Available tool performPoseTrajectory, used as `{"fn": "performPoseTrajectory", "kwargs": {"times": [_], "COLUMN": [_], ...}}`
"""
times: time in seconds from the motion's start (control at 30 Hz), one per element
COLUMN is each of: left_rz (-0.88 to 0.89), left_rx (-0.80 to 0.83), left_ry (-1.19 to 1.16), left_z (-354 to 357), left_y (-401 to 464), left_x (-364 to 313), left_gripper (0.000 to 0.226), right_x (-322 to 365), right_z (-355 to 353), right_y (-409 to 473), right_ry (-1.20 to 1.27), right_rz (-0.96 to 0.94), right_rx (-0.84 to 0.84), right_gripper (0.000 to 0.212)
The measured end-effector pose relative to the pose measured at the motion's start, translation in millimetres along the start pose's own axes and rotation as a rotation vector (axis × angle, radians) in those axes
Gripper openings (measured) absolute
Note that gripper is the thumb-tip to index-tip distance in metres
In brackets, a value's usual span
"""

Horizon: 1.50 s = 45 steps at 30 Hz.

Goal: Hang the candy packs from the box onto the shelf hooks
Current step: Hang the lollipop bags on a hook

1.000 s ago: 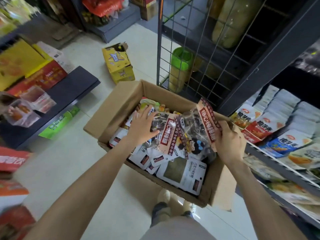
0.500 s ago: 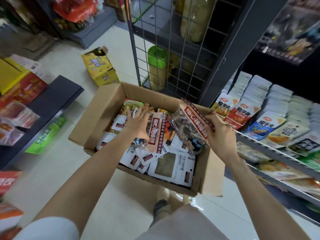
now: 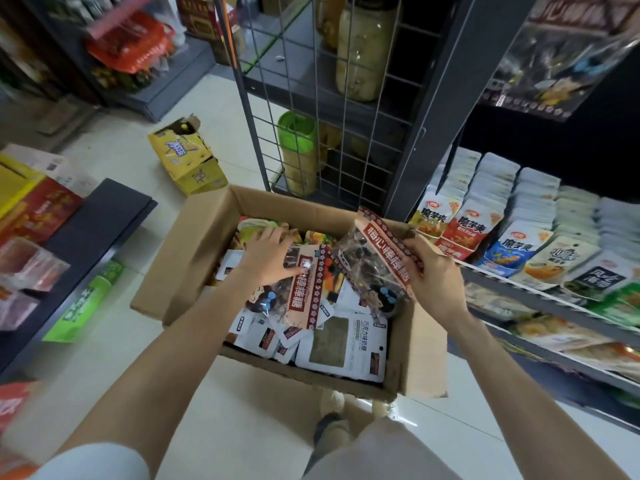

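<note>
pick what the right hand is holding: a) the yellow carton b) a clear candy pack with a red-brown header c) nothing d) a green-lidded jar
b: the right hand grips a clear candy pack by its red-brown header, raised over the cardboard box.

Even, fairly bright indoor light falls from overhead, its source out of frame; the pale floor tiles point(image 3: 114, 344) carry a soft sheen with no hard glare, and a weak, diffuse shadow lies under the cardboard box point(image 3: 194, 258); the recess of the dark shelf unit point(image 3: 588, 157) at upper right stays dim. The middle is fairly sharp, print on the packs in the box readable; the left edge smears into blur at the red packaging point(image 3: 14, 400), the hanging pack point(image 3: 561, 57) at top right is blurred too; wide-angle distortion leans the grey upright point(image 3: 433, 98) and the wire grid point(image 3: 332, 109).
</note>
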<state>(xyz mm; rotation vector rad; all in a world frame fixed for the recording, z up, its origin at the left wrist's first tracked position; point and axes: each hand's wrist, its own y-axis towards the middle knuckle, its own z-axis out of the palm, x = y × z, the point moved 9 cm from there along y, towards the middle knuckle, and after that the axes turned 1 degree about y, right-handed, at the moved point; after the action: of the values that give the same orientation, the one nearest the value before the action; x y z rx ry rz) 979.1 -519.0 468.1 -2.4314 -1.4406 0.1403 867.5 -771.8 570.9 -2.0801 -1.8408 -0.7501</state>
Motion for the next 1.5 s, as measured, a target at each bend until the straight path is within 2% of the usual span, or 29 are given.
{"fn": "performPoseTrajectory", "kwargs": {"times": [0.13,0.2,0.3,0.43,0.47,0.67,0.73,0.83,0.9,0.93,1.0,1.13,1.23,1.33,1.4,1.5], "left_rz": [0.136,0.154,0.126,0.081,0.058,-0.08,-0.036,0.109,0.183,0.204,0.228,0.248,0.178,0.132,0.081,0.04], "left_rx": [0.206,0.212,0.081,-0.162,-0.245,-0.67,-0.661,-0.564,-0.454,-0.44,-0.478,-0.523,-0.623,-0.622,-0.652,-0.758], "left_ry": [-0.066,-0.046,-0.081,-0.323,-0.395,-0.875,-0.997,-1.157,-1.178,-1.156,-1.102,-1.296,-1.243,-1.274,-1.34,-1.381], "left_z": [16.5,10.2,-19.9,-73.2,-89.8,-165.5,-189.6,-224.8,-238.4,-247.4,-257.6,-257.2,-263.1,-269.8,-274.1,-285.4], "left_y": [14.6,19.6,11.7,-37.0,-54.2,-135.0,-139.6,-132.8,-116.7,-109.3,-92.5,-65.7,-55.0,-44.0,-39.8,-40.2], "left_x": [-16.5,-19.0,-12.9,10.9,15.6,29.5,10.2,-45.4,-91.4,-115.2,-152.1,-192.3,-202.8,-209.2,-205.3,-198.7], "left_gripper": [0.093,0.096,0.089,0.04,0.035,0.03,0.022,0.018,0.003,0.008,0.007,0.035,0.03,0.019,0.021,0.009], "right_x": [-5.0,-5.1,0.3,10.1,11.6,-4.2,-8.9,-9.3,-10.7,-10.3,-9.9,-14.0,-15.8,-9.2,-7.8,-14.2], "right_z": [0.9,0.5,-5.5,-18.2,-24.9,-101.7,-135.3,-176.9,-197.7,-207.6,-225.1,-245.5,-257.4,-269.5,-279.1,-286.6], "right_y": [0.2,-1.7,-7.9,-13.9,-14.9,-15.2,-10.5,-0.3,7.3,10.9,17.4,32.1,39.9,47.0,57.0,77.5], "right_ry": [-0.003,0.002,0.023,0.141,0.185,0.478,0.539,0.536,0.47,0.431,0.395,0.386,0.358,0.356,0.438,0.62], "right_rz": [0.015,0.02,0.0,0.013,0.031,0.163,0.128,0.022,-0.048,-0.093,-0.18,-0.25,-0.302,-0.37,-0.355,-0.253], "right_rx": [-0.015,-0.019,-0.053,-0.105,-0.122,-0.204,-0.228,-0.225,-0.222,-0.228,-0.223,-0.144,-0.098,-0.06,-0.084,-0.144], "right_gripper": [0.026,0.026,0.023,0.022,0.022,0.017,0.015,0.02,0.014,0.013,0.016,0.017,0.016,0.017,0.014,0.016]}}
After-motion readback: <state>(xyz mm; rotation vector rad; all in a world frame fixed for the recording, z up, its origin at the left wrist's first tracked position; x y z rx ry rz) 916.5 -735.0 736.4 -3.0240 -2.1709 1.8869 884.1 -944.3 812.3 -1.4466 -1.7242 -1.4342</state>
